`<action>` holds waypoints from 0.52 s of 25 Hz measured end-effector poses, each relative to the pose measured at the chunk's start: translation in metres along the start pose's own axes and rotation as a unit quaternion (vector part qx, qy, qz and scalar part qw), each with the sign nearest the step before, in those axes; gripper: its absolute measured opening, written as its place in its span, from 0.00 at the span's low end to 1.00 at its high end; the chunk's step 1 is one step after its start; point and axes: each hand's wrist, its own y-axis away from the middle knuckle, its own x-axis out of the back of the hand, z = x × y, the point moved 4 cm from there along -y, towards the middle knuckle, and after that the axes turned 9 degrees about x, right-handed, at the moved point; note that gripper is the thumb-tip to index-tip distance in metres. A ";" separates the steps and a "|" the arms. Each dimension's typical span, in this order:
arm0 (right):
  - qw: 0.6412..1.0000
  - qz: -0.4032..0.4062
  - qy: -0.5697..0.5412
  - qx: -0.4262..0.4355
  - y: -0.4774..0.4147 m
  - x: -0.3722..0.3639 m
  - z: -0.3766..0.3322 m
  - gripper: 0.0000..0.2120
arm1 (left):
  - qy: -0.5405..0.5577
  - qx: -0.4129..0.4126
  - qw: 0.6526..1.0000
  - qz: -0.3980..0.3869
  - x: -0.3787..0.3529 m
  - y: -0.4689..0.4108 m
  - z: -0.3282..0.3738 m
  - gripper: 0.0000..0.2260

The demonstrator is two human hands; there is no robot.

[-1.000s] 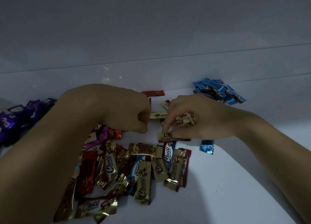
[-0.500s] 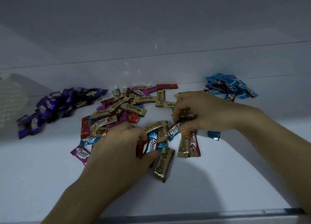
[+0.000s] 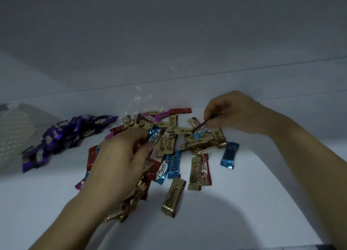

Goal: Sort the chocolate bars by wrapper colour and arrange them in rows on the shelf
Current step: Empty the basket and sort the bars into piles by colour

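A mixed heap of small foil-wrapped chocolate bars [image 3: 169, 137] in gold, red, blue and pink lies unsorted in the middle of the white shelf [image 3: 253, 212], reaching to its back edge. A flat red bar [image 3: 180, 110] lies against the back wall [image 3: 169, 43].

The right hand [image 3: 234, 114] hovers over the right part of the heap near the back edge. Its thumb and forefinger pinch one end of a blue-and-white wrapped bar [image 3: 201, 130], which tilts up from the heap.

The left hand [image 3: 120, 165] lies palm down on the left part of the heap, fingers curled down into the bars. Its fingertips touch a blue bar with white lettering [image 3: 155, 135]. Blurred gold and red bars [image 3: 129, 202] show under the palm and wrist; I cannot tell whether the hand grips any of them.

Toward the front edge, out of the heap, lie two blue bars side by side [image 3: 169, 166], a gold bar touching a red bar [image 3: 199, 171], and a single gold bar [image 3: 173, 197] nearest the front. A lone shiny blue bar [image 3: 228, 155] lies just right of the heap.

A pile of purple-wrapped bars [image 3: 62, 137] sits apart, near the left end of the shelf, running from the back edge forward. Left of it is a white perforated panel [image 3: 13, 133].
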 end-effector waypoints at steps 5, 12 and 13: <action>0.936 0.321 0.060 -0.129 0.015 0.063 0.065 0.04 | -0.025 -0.061 0.995 -0.077 -0.055 -0.106 0.055 0.08; 0.909 0.343 0.180 -0.153 0.021 0.068 0.084 0.05 | 0.046 -0.060 0.993 -0.088 -0.130 -0.163 0.098 0.07; 0.908 0.343 0.194 -0.142 0.021 0.068 0.082 0.05 | 0.046 -0.066 0.994 -0.081 -0.131 -0.162 0.096 0.08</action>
